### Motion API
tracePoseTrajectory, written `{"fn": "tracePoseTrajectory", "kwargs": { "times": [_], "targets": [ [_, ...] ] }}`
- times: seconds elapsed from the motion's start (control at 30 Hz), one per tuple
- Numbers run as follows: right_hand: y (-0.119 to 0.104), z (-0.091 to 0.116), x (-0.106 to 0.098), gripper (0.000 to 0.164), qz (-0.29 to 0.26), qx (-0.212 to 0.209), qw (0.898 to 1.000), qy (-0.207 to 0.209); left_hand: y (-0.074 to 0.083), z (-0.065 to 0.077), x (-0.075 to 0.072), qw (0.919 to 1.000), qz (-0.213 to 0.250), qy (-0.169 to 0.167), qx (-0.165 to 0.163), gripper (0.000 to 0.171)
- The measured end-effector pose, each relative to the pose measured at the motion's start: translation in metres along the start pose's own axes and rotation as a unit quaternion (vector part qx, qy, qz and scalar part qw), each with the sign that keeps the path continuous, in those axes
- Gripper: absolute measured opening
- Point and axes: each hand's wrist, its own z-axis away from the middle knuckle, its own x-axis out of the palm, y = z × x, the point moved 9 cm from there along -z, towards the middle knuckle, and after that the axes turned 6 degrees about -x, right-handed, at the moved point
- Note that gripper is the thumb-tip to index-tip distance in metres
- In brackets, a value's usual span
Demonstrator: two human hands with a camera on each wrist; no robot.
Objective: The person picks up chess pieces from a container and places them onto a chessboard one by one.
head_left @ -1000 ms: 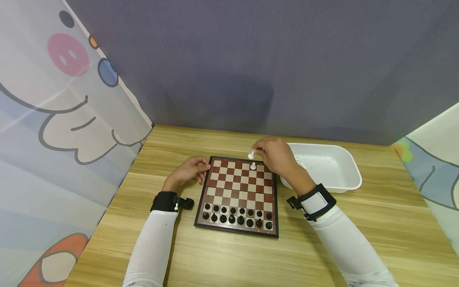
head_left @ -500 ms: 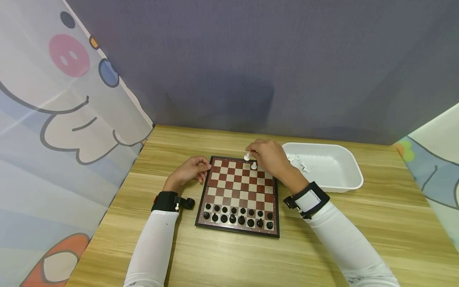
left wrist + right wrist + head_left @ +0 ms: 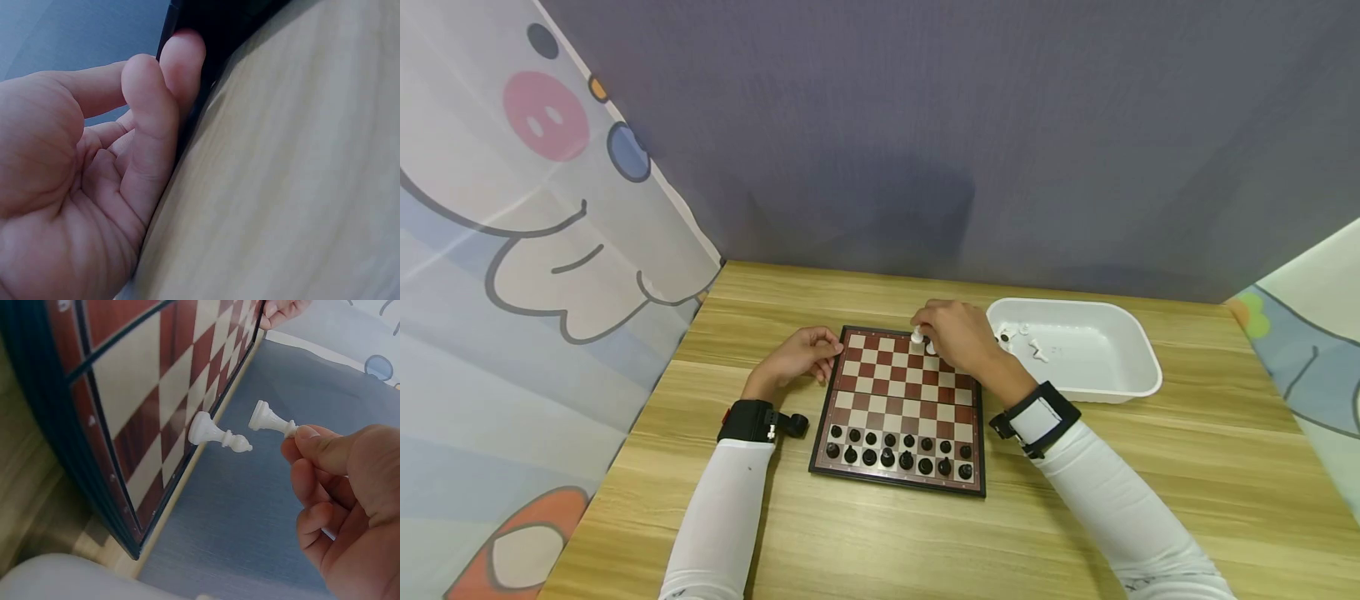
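Observation:
A brown-and-cream chessboard (image 3: 876, 387) lies on the table, with several black chess pieces (image 3: 887, 457) in two rows along its near side. A white bishop (image 3: 215, 433) stands on a far-row square. In my right hand (image 3: 956, 336), thumb and fingertips pinch a white chess piece (image 3: 270, 419) by its upper part, which they hide. Its base faces the board, left of the bishop in the head view; the right wrist view shows a gap between it and the board. My left hand (image 3: 802, 354) holds the board's left edge, thumb above and fingers (image 3: 150, 119) against the side.
Right of the board stands a white plastic tub (image 3: 1093, 392) with several white pieces (image 3: 1037, 350) inside. A wooden table (image 3: 880, 542) carries everything. Behind it rises a grey panel (image 3: 850, 167); a printed cartoon curtain (image 3: 550, 250) hangs on the left.
My right hand has moved left and down with the white piece, from beyond the board's far edge to the far row beside the bishop. My left hand keeps its place.

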Motion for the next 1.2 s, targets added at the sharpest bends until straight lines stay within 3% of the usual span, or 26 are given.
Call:
{"fn": "tracePoseTrajectory", "kwargs": {
  "times": [0.43,1.2],
  "targets": [
    [0.006,0.006,0.025,0.014,0.014,0.008,1.000,-0.026,0.001,0.000,0.000,1.0000,0.003,-0.001,-0.004,0.019],
    [0.010,0.005,0.030,0.014,0.002,0.031,0.999,-0.044,0.000,-0.001,-0.001,1.0000,-0.004,0.004,0.000,0.021]
  ]
}}
